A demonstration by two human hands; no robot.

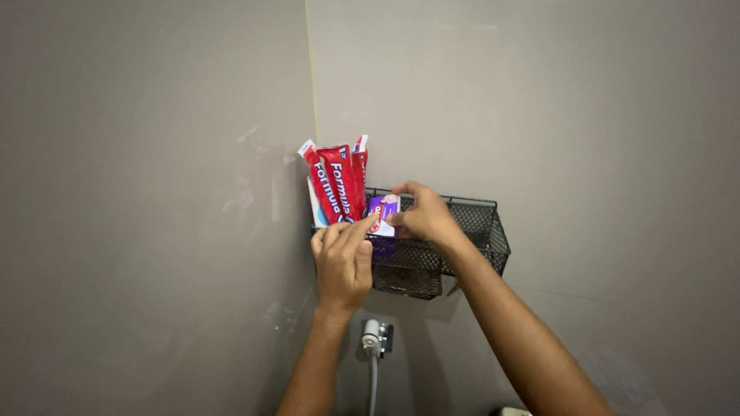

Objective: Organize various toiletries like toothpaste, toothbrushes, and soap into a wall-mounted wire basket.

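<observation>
Purple and white, the small soap packet (381, 216) sits pinched at its top edge by my right hand (420, 216), long axis upright, low in the black wire basket (478, 231). My left hand (344, 262) is nearer, its loosely curled fingertips touching the packet's lower left. Behind, red toothpaste boxes (337, 183) lean into the wall corner.

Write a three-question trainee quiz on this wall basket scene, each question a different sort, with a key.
1. True or false: the black wire basket stands on a table.
2. Which thing do both hands touch? A) the red toothpaste tubes B) the small purple packet C) the white hose fitting
3. Fill in: the tubes stand at the basket's ____ end, in the wall corner.

Key:
1. False; it hangs on the wall.
2. B; the right hand pinches its top, the left hand points a finger at its front.
3. Left.
</observation>
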